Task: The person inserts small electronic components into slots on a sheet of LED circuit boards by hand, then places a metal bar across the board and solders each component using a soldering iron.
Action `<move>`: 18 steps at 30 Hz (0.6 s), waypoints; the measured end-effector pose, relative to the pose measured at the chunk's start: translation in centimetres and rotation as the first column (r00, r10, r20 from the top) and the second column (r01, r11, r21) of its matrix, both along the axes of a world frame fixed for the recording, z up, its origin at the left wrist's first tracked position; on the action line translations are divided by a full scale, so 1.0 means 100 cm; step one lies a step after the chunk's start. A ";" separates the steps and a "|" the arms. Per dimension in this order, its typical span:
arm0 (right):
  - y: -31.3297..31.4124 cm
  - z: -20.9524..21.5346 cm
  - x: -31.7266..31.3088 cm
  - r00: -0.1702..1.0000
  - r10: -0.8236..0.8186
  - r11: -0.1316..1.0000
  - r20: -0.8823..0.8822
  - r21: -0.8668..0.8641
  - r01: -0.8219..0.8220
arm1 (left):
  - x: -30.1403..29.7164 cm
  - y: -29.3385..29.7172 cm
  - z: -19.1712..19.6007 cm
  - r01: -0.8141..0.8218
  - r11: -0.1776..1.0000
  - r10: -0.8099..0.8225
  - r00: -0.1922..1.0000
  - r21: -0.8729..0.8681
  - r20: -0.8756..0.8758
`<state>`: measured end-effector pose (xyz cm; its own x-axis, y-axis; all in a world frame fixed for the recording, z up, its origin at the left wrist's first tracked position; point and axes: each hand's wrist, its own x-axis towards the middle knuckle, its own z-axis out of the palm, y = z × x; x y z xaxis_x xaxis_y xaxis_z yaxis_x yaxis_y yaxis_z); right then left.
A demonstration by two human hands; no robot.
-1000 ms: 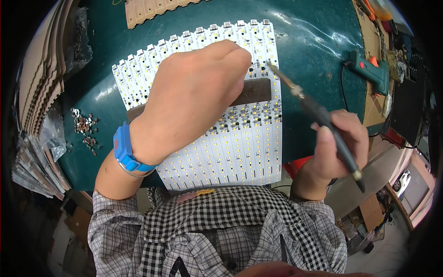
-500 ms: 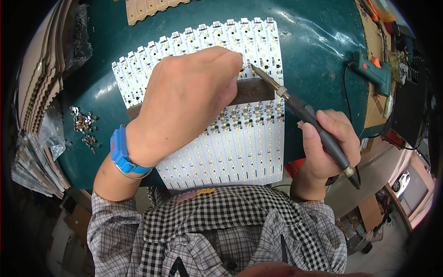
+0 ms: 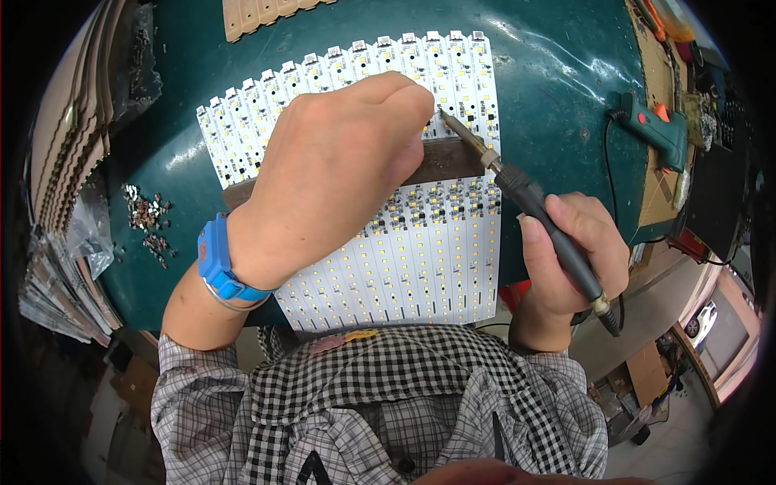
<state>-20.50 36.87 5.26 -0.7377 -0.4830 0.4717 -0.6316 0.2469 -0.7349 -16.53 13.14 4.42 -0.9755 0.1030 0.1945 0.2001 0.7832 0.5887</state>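
Note:
A fan of white LED circuit board strips (image 3: 436, 279) lies before me, with small yellow LEDs and metal connectors along the far ends. Across the strips rests a dark flat bar (image 3: 454, 160). My left hand (image 3: 343, 149) is over the bar, fingers pinched together near the strips on the right; whatever is between the fingertips is hidden behind the hand. My right hand (image 3: 572, 250) grips a soldering iron (image 3: 529, 198) by its dark handle. The iron's tip touches or nearly touches a strip just right of the left fingertips.
Small metal parts (image 3: 145, 212) are heaped on the green table at left. Stacked strips and brown boards (image 3: 77, 137) stand along the left edge beside plastic bags (image 3: 90, 234). A green glue gun (image 3: 659, 129) with its cord lies at right. Brown scalloped board (image 3: 263, 16) sits at the far edge.
My left hand has shifted slightly right and away from me along the strips. The iron's handle end has swung a little left, while its tip stays in nearly the same place.

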 end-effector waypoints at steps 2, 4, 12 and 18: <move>-0.001 0.004 0.000 1.000 0.009 1.000 -0.006 0.029 -0.009 | 0.000 0.002 0.000 -0.003 1.000 0.003 1.000 -0.015 -0.001; -0.002 0.006 -0.001 1.000 0.020 0.998 -0.012 0.056 -0.019 | 0.000 0.002 0.000 -0.009 0.999 0.009 1.000 -0.032 -0.003; 0.012 0.003 0.014 0.989 -0.115 0.966 0.092 -0.221 0.133 | 0.004 -0.004 0.001 -0.011 1.000 0.009 0.999 -0.026 -0.051; 0.012 0.012 0.010 0.997 0.077 0.993 -0.023 -0.086 -0.078 | 0.015 -0.009 0.011 -0.131 0.991 0.131 0.991 0.007 -0.024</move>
<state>-19.54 38.07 6.50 -0.6895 -0.4950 0.5287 -0.6612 0.1324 -0.7384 -15.03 12.19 5.51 -0.9756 -0.0264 0.2182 0.1102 0.8003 0.5894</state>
